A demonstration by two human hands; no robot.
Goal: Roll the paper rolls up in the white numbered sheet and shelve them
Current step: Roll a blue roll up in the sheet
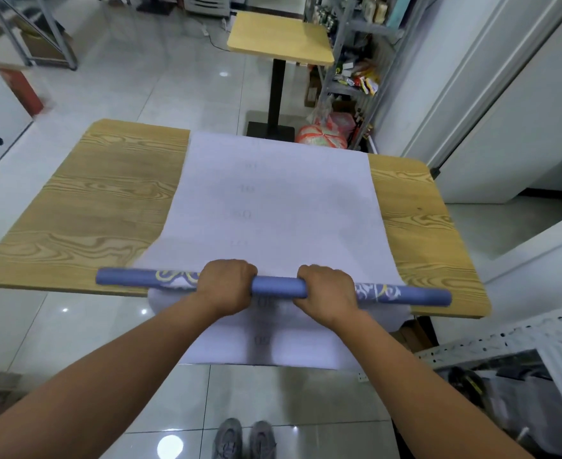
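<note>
One bundle, the paper rolls: blue, patterned in parts, lying crosswise on the white numbered sheet at the near edge of the surface, with both ends reaching past the sheet.
My left hand: fingers curled over the rolls, gripping them left of their middle.
My right hand: wrapped round the rolls right of middle, with a short stretch of blue between my two hands.
Sheet: spread flat across the surface, its near end hanging over the edge beneath my wrists.
Surface: wood grain showing on either side of the sheet.
Beyond: a smaller table on the tiled floor.
Below: my grey shoes.
</note>
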